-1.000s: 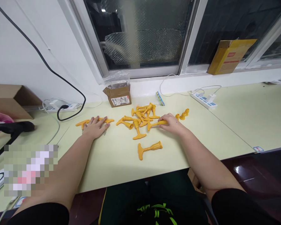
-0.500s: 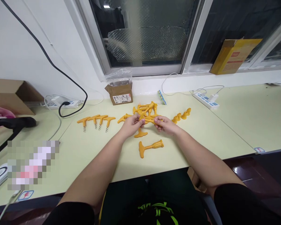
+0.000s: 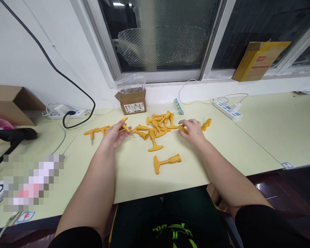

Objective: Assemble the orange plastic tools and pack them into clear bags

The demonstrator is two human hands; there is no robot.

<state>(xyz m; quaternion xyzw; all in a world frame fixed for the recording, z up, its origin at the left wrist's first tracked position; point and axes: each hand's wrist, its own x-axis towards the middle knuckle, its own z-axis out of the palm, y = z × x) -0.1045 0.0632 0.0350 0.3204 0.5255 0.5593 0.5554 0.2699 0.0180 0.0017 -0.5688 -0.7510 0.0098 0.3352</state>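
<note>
My left hand [image 3: 113, 136] is closed on a yellow corkscrew [image 3: 126, 126] with a T-shaped handle; its metal spiral points down to the right. My right hand [image 3: 195, 132] grips a yellow bell-shaped sleeve [image 3: 183, 129] between thumb and fingers, right of the pile. Two bare T-handled corkscrews [image 3: 91, 132] lie left of my left hand, and another is partly hidden behind its fingers. Beyond my right hand stand small yellow sleeves [image 3: 204, 126]. Between the hands is a pile of sleeved corkscrews [image 3: 155, 125]. One sleeved corkscrew [image 3: 167, 161] lies apart, nearer to me.
An open cardboard box [image 3: 134, 103] stands against the wall behind the pile, beside a clear plastic bag [image 3: 165, 108]. Power strips [image 3: 227, 109] with cables lie at the back. A black cable [image 3: 49, 58] hangs at the left. A pixelated object [image 3: 33, 182] is at the front left.
Both hands were together on a sleeved corkscrew over the pile. They have parted: the left moved left and took a bare corkscrew, the right moved right and took a sleeve.
</note>
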